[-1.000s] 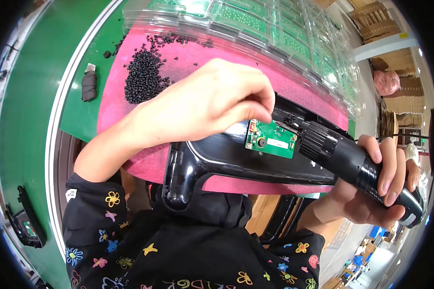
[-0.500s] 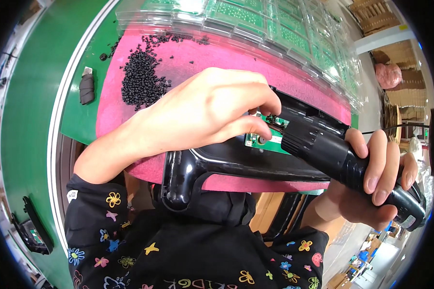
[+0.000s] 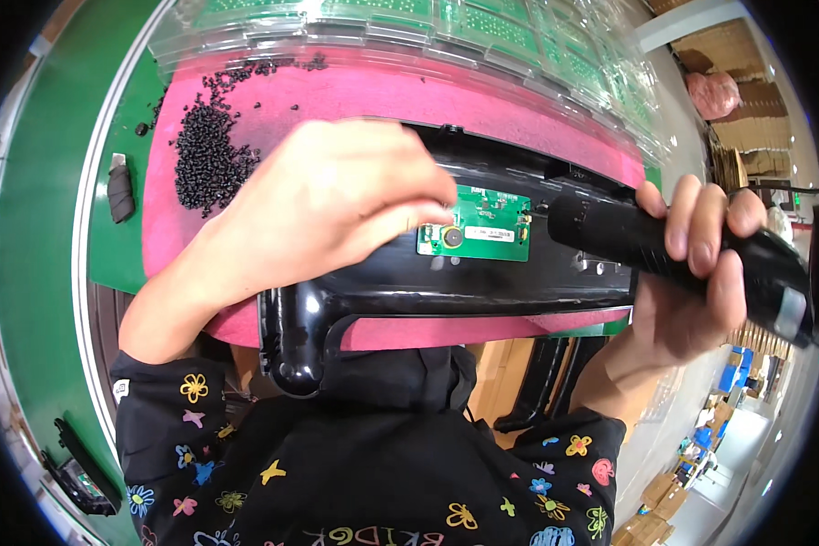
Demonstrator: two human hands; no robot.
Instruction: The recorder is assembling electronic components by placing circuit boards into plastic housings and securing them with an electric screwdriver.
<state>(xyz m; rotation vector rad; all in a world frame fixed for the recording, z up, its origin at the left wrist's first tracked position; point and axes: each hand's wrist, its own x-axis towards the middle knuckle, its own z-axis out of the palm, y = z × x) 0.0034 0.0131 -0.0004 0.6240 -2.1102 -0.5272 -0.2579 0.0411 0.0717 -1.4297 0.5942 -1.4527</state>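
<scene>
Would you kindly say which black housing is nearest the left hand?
The black housing on the pink mat, beneath the left hand; the one at lower left lies apart.

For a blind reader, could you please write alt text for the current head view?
The right hand holds a black cylindrical tool beside a green circuit board in a black housing. The blurred left hand hides one board corner; black pieces lie on pink matting.

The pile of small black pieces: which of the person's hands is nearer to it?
Left. The left hand is just right of the pile; the right hand is much farther right, gripping a black handheld tool.
</scene>
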